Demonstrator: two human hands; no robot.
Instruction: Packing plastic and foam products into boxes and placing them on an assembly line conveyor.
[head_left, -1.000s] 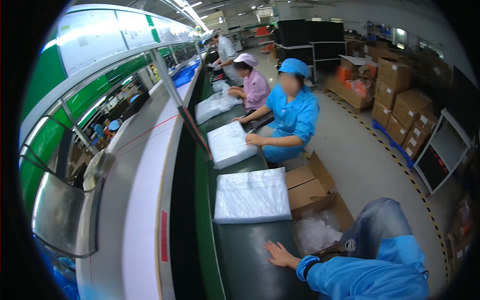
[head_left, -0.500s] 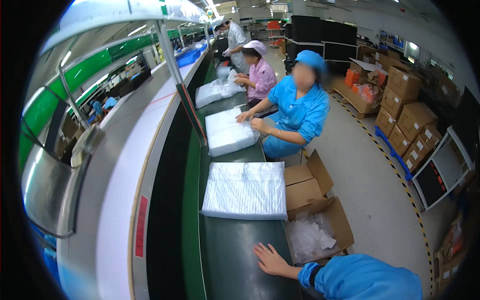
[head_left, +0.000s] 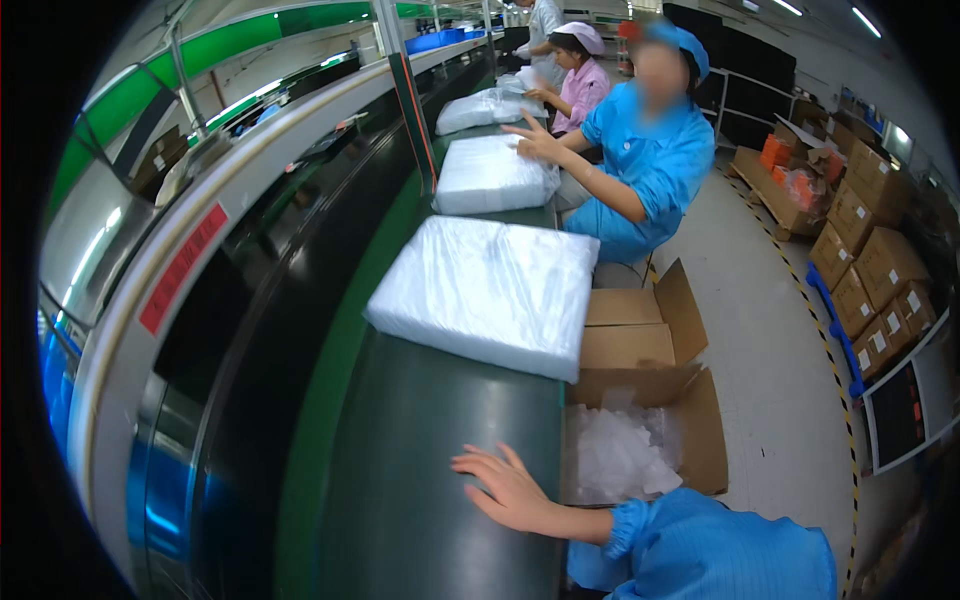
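Observation:
My right hand (head_left: 505,492) reaches in from the lower right in a blue sleeve. It is held over the dark green conveyor belt (head_left: 430,440), fingers spread, holding nothing. Whether it touches the belt, I cannot tell. Beyond my fingertips lies a large flat bundle wrapped in white translucent plastic (head_left: 485,290), at a slight angle across the belt and apart from my hand. My left hand is out of view.
An open carton (head_left: 700,430) with crumpled plastic film (head_left: 625,450) stands right of the belt. A co-worker in blue (head_left: 640,150) sits past it at another wrapped bundle (head_left: 490,175). Stacked cartons (head_left: 860,250) stand at far right. A metal post (head_left: 405,95) rises left of the belt.
My view has turned, shifting the scene. My right hand has its fingers more raised and curved. The nearest bundle lies more askew. The co-worker in blue has lifted a hand off their bundle.

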